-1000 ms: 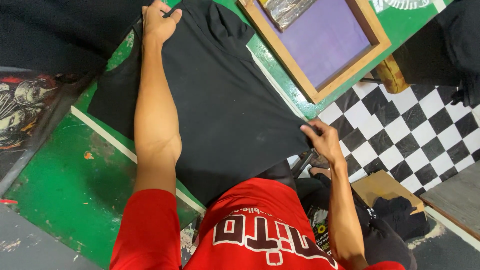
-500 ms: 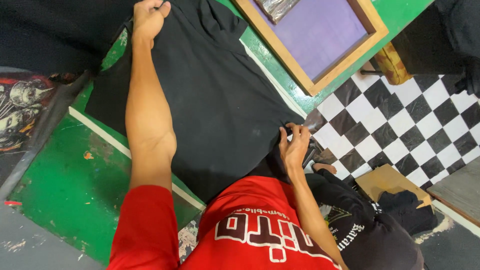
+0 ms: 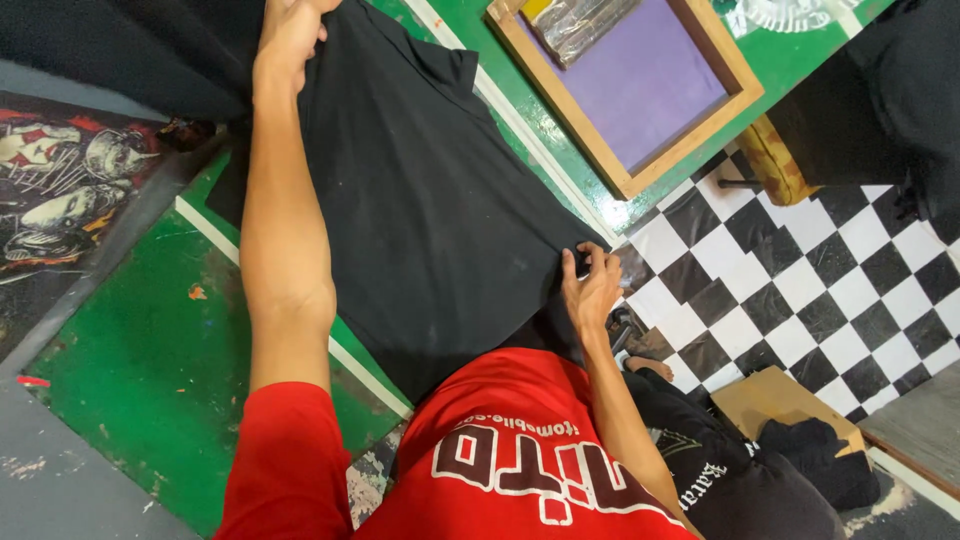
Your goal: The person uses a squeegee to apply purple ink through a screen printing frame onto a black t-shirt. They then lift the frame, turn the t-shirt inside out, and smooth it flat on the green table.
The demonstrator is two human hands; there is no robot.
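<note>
A black T-shirt [image 3: 430, 210] is spread flat over a narrow board that stands out from the green table [image 3: 130, 350], its collar end far from the body and its hem end close to the waist. The left hand [image 3: 290, 25] is stretched to the far end and is closed on the cloth near the shoulder, though the fingers are partly cut off by the frame edge, so the exact grip can only be judged as a pinch. The right hand [image 3: 592, 285] is curled at the near right edge of the shirt, with the fingertips folded over the hem where the cloth drops off the board.

For the shirt to lie well, even tension is best kept between the two grips, so that the cloth is drawn along its length and not skewed. The side seams are best kept parallel to the board's edges, and the faint creases near the middle smoothed before either grip is eased.

To the right, a wooden-framed screen [image 3: 640, 90] with a purple mesh is laid on the table, just beside the shirt; a wide sweep of the right arm could be caught on its corner. On the left, a printed dark garment [image 3: 60, 190] with a pale graphic is laid, well apart from the left arm. Below the right hand, a checkered floor [image 3: 800, 290], a cardboard piece [image 3: 770, 400] and dark clothes [image 3: 800, 470] are seen, close to where the hem hangs.
</note>
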